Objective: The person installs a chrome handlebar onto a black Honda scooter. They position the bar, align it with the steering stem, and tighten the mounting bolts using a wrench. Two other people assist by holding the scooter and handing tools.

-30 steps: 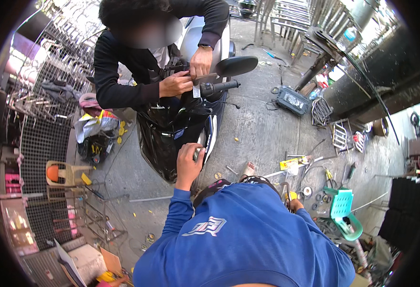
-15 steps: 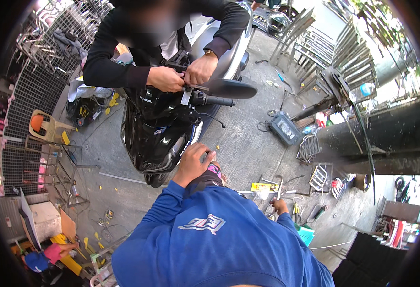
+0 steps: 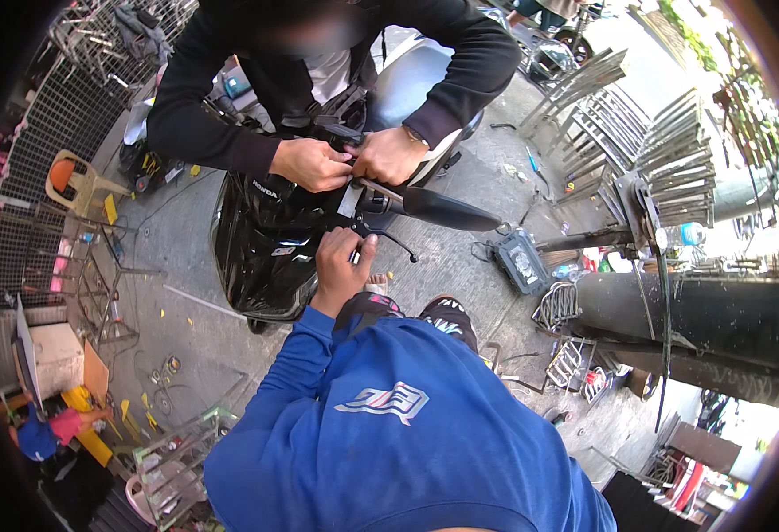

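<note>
**Left hand half curled beside the scooter's brake lever**

The left hand (image 3: 342, 266) has its fingers bent toward the thumb; whether they grip anything, I cannot tell. The right hand is out of view, its grasp unknown. From the left hand, the brake lever (image 3: 395, 238) lies just beside at 2 o'clock, the mirror (image 3: 447, 210) farther that way, and the black scooter's front cowl (image 3: 256, 244) at 10. A co-worker's hands (image 3: 314, 166) meet at 12. The scooter is probably heavy, best steadied by its handlebar; the glossy cowl looks stiff, slippery and easily scratched.
</note>
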A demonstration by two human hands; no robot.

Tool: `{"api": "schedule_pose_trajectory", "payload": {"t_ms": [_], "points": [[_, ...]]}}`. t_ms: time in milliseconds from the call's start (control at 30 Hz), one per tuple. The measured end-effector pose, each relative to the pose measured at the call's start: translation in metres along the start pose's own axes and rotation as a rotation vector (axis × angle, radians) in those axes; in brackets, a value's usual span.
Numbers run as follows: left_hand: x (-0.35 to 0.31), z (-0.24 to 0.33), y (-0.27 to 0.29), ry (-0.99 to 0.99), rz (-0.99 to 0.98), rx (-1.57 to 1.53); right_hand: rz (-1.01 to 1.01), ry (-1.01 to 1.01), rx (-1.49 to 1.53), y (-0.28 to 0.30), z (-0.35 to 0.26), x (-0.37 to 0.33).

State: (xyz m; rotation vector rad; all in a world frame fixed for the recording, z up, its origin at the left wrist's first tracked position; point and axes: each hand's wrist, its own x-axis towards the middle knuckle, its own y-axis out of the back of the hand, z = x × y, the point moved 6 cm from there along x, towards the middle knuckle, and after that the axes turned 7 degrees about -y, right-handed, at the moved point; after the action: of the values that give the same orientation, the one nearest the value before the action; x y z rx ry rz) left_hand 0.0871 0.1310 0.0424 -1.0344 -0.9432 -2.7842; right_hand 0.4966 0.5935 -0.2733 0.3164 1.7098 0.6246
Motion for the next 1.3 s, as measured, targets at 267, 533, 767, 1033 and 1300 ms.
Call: {"api": "schedule_pose_trajectory", "payload": {"t_ms": [267,533,767,1033,1300], "points": [[-0.022,-0.008,-0.024,0.218,0.192,0.172,-0.091,0.139,-0.188,0.099,-0.078,0.042],[-0.042,0.034,-0.082,0.304,0.236,0.228,-0.12,0.211,-0.22,0.179,-0.117,0.169],[-0.074,0.08,-0.087,0.319,0.216,0.297,-0.171,0.225,-0.448,0.214,-0.141,0.214],[-0.107,0.086,-0.066,0.421,0.281,0.356,-0.164,0.378,-0.642,0.216,-0.19,0.176],[-0.103,0.068,-0.05,0.342,0.212,0.249,-0.209,0.364,-0.42,0.153,-0.191,0.235]]}}
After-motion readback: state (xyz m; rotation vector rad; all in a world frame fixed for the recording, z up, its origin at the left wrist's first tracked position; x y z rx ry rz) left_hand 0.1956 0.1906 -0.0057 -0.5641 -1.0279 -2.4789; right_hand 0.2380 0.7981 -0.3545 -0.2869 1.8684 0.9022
